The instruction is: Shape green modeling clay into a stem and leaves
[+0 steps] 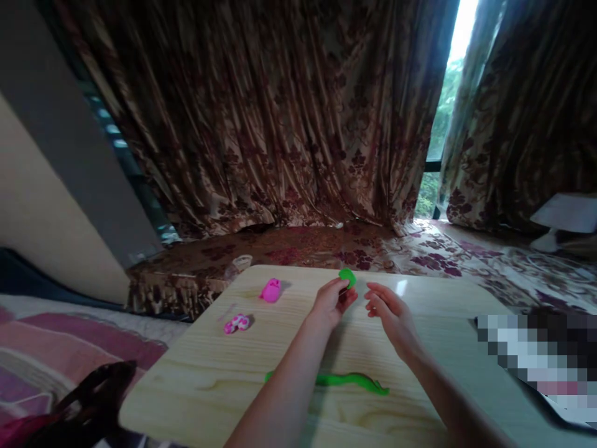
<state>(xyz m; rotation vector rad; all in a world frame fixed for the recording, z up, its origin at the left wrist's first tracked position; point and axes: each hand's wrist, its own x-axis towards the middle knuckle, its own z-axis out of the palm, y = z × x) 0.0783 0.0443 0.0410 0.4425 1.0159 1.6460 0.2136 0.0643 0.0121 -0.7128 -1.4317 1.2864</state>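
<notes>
In the head view, my left hand (332, 302) pinches a small flattened piece of bright green modelling clay (347, 277) over the far part of the table. To its right, my right hand (387, 306) is raised with its fingers apart and nothing in them. A long green strip of clay (352, 379) lies across the table nearer to me, partly hidden under my left forearm. Farther left lie a pink clay figure (271, 290) and a smaller white clay piece with pink spots (238, 323).
The pale wooden table (200, 379) has rounded corners. A clear plastic cup (241, 264) stands beyond its far left corner. A blurred-out device (545, 361) is at the right. Patterned curtains (280, 112) hang behind, and a white lamp (564, 214) stands at far right.
</notes>
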